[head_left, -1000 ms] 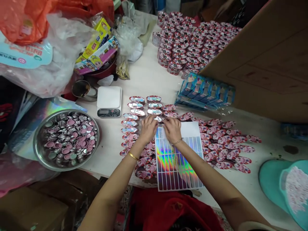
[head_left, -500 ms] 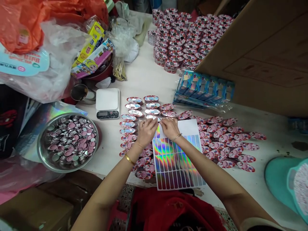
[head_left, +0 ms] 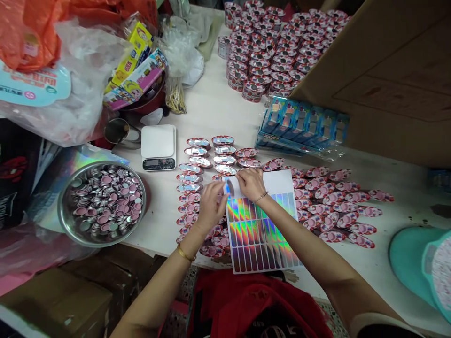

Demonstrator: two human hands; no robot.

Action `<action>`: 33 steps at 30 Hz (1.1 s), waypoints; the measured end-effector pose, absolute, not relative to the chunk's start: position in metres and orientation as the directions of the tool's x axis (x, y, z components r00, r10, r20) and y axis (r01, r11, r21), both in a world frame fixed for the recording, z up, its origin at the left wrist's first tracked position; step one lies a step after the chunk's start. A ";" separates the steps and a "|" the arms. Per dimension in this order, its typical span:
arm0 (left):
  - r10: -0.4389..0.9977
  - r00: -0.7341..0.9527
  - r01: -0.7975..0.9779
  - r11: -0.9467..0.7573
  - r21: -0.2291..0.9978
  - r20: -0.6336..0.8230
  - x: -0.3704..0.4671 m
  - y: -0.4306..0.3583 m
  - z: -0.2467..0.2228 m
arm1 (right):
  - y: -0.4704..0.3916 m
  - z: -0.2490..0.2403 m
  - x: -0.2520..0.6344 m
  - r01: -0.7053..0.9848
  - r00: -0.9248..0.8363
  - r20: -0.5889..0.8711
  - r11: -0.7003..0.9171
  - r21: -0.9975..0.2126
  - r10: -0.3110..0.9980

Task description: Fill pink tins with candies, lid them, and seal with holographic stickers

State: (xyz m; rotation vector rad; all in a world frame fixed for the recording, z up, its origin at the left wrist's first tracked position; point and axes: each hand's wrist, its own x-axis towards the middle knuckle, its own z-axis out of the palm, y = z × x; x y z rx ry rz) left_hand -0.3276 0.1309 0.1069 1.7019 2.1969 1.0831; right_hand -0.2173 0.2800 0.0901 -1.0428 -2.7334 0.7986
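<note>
A shiny holographic sticker (head_left: 229,188) is pinched at the fingertips of my left hand (head_left: 212,204), just off the upper left corner of the sticker sheet (head_left: 262,234). That sheet carries rows of long rounded stickers, and a blank white strip runs along its top. My right hand (head_left: 251,183) is closed on the sheet's top edge, its fingertips partly hidden. Beside and beneath the sheet stand small oval red-and-pink boxes (head_left: 319,211) with round pink discs on top. Oval boxes with shiny silver tops (head_left: 225,159) stand just beyond my hands.
Left are a steel bowl (head_left: 66,225) of small round tins and a white scale (head_left: 158,142). Blue packs in plastic (head_left: 306,124) lie behind, before a large cardboard box (head_left: 387,84). Stacked oval boxes (head_left: 260,61) stand at the back. A teal bucket (head_left: 405,253) is at right.
My left hand has moved slightly left and down, away from my right hand, with a sticker now lifted from the sheet. My right hand stays at the sheet's top edge.
</note>
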 end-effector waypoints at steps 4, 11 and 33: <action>0.948 -0.254 0.916 0.172 0.362 0.192 -0.346 0.159 0.094 | 0.277 0.095 -0.217 0.571 -0.770 -0.070 0.635 -0.520 0.634; 0.981 -0.084 0.961 0.033 0.274 0.175 -0.340 0.149 0.077 | 0.278 0.092 -0.217 0.572 -0.751 -0.063 0.599 -0.560 0.658; 0.933 -0.253 0.852 0.089 0.516 0.257 -0.329 0.134 0.075 | 0.275 0.080 -0.212 0.533 -0.771 -0.023 0.625 -0.571 0.637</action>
